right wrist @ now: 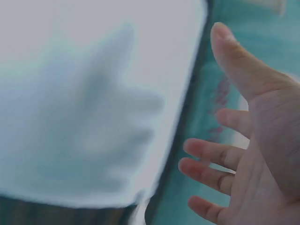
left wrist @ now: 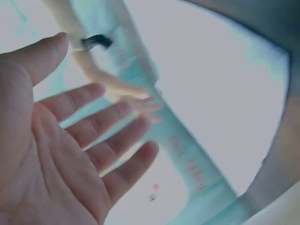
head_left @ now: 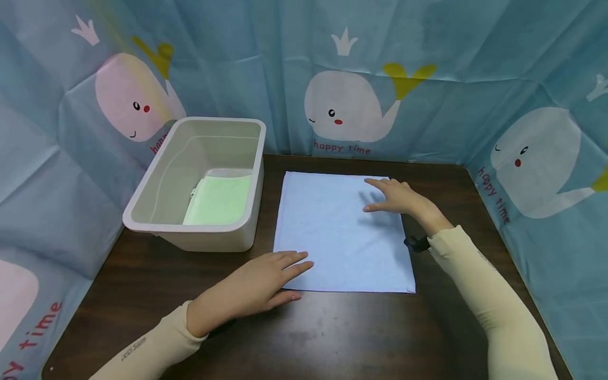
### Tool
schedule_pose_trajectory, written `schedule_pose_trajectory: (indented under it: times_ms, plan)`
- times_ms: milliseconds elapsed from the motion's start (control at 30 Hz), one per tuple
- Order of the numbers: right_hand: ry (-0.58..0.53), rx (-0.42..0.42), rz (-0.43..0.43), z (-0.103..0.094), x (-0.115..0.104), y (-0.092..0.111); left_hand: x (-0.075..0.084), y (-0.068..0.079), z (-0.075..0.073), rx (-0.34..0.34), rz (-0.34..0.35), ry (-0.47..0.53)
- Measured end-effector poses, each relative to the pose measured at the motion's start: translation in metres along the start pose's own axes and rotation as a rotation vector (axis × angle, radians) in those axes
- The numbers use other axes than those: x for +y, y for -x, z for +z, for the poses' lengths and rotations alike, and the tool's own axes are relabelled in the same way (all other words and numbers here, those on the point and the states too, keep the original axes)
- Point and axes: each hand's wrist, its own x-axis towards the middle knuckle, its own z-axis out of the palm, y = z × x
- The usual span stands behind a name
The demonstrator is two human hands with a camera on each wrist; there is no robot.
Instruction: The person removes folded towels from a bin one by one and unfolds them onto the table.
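Observation:
A light blue cloth [head_left: 332, 232] lies spread flat on the dark wooden table, roughly square with its edges straight. My left hand [head_left: 266, 279] is over its near left corner, fingers extended and holding nothing. Toward the far right corner, my right hand [head_left: 396, 198] hovers above the cloth and casts a shadow on it. In the right wrist view the fingers of the right hand [right wrist: 253, 150] are spread and nothing is between them. The left wrist view shows the left hand [left wrist: 70, 140] with its palm bare.
Left of the cloth stands a pale grey plastic bin [head_left: 195, 228] with a folded light green cloth [head_left: 220, 200] inside. A blue curtain [head_left: 280, 68] printed with whales encloses the table [head_left: 328, 338] at the back and sides.

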Motion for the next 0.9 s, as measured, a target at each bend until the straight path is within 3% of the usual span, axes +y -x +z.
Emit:
schedule_pose_trajectory:
  times_ms: [133,233,467,567,700,900]
  plan:
    - [-0.046,-0.006,-0.057,-0.016,-0.037,-0.007,0.0,0.015,-0.029,0.141,0.04,-0.022]
    - [-0.104,-0.001,-0.142,-0.027,-0.065,-0.017,-0.008,0.028,-0.044,0.239,0.023,-0.013]
    - [-0.183,-0.014,-0.328,-0.051,-0.134,-0.046,-0.056,0.063,-0.069,0.472,-0.133,-0.086]
    - [-0.196,-0.027,-0.395,-0.064,-0.165,-0.057,-0.083,0.086,-0.072,0.567,-0.217,-0.106]
    - [-0.216,-0.032,-0.477,-0.086,-0.205,-0.072,-0.114,0.118,-0.069,0.675,-0.317,-0.057]
    - [-0.214,-0.077,-0.526,-0.102,-0.262,-0.098,-0.135,0.148,-0.053,0.758,-0.402,0.018]
